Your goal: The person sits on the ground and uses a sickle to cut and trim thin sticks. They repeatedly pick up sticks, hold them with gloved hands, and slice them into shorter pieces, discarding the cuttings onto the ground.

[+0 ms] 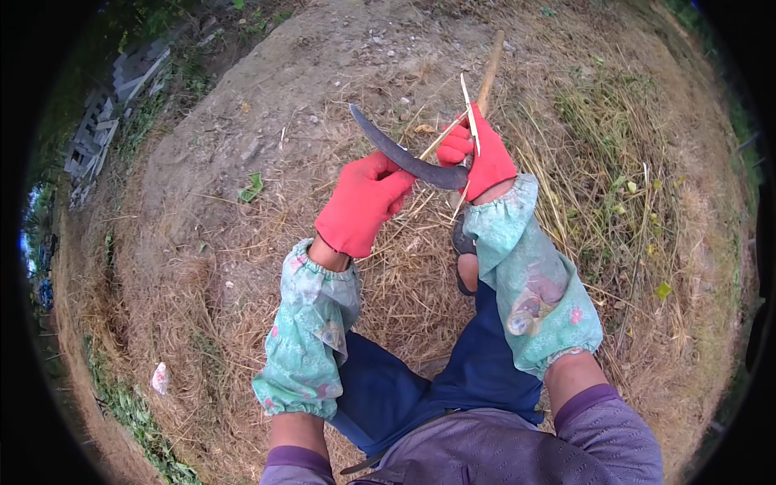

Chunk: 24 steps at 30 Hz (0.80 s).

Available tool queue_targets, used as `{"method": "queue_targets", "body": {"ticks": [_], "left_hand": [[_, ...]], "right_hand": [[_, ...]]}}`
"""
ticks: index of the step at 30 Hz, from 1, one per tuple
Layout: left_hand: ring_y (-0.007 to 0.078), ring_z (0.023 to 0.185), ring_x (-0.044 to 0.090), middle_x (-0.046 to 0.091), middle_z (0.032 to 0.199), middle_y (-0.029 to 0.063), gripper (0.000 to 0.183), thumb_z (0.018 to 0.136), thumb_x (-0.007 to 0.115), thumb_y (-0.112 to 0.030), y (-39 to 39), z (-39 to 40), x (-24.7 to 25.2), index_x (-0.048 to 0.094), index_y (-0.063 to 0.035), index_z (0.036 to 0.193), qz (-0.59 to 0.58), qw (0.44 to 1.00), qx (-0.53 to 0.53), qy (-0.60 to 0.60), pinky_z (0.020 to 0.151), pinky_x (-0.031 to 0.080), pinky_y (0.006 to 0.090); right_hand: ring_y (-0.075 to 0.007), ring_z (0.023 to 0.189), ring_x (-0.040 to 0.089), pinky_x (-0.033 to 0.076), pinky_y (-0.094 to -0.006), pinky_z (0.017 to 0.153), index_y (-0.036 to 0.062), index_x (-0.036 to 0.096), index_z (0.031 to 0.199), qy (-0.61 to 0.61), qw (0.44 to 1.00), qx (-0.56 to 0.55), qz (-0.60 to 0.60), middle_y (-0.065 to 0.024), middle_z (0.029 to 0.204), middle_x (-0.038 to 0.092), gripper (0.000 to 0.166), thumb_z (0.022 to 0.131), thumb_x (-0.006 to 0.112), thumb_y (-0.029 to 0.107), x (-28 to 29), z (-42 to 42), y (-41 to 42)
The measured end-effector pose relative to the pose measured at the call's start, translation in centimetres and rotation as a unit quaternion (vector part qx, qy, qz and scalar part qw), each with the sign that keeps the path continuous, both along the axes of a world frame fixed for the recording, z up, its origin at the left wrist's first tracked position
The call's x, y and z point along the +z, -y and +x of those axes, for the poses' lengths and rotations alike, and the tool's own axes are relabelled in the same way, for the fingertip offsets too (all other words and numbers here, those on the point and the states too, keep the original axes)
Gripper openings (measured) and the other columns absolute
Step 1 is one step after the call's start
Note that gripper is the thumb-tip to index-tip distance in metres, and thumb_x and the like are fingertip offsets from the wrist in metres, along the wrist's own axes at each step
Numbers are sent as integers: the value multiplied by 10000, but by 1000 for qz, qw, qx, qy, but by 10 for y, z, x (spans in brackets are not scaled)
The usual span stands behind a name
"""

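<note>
My right hand, in a red glove, grips a sickle close to where its handle meets the blade. The wooden handle points away from me, and the dark curved sickle blade sweeps left to its tip. My left hand, also red-gloved, is pinched at the blade's near edge. A thin dry stalk runs from the right hand down to the left fingers; the blade hides part of it. A pale split sliver sticks up by the right fingers.
Dry straw covers the ground around my shoe. Cut stems and weeds lie in a heap at the right. Bare stony soil is ahead. A pile of pale slabs stands far left, and a crumpled white scrap lies lower left.
</note>
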<state>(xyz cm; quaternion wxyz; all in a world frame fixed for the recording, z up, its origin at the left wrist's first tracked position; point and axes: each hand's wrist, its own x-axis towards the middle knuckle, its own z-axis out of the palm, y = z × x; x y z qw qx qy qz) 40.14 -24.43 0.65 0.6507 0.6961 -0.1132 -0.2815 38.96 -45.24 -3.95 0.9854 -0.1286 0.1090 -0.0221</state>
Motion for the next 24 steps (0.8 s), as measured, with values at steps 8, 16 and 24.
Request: {"method": "queue_targets", "body": {"ticks": [8,16,24], "left_hand": [[70,586,540,630,802,34,195,945,649,-115,-13,1,-9,642,18,1087,-12,1000,4,27,476,388,225],[45,521,459,620,805,48,261,932,617,-71,-15,-4,6,620,27,1173,-57,996,-21,-64,445,312,195],[38,524,440,611,794,35,272,931,623,-79,-19,-8,7,621,20,1184,-36,998,-33,-48,447,306,195]], "right_hand": [[-92,507,325,280,-277,460,120,426,867,-11,992,-49,-118,43,669,347,304,1056,556,320,6,12,-2],[-82,512,310,253,-277,455,78,472,950,8,994,-42,-100,37,695,363,263,1046,580,297,16,0,-25],[-76,507,333,263,-269,440,75,483,950,49,988,-15,-144,39,682,371,260,1047,576,298,14,1,-19]]}}
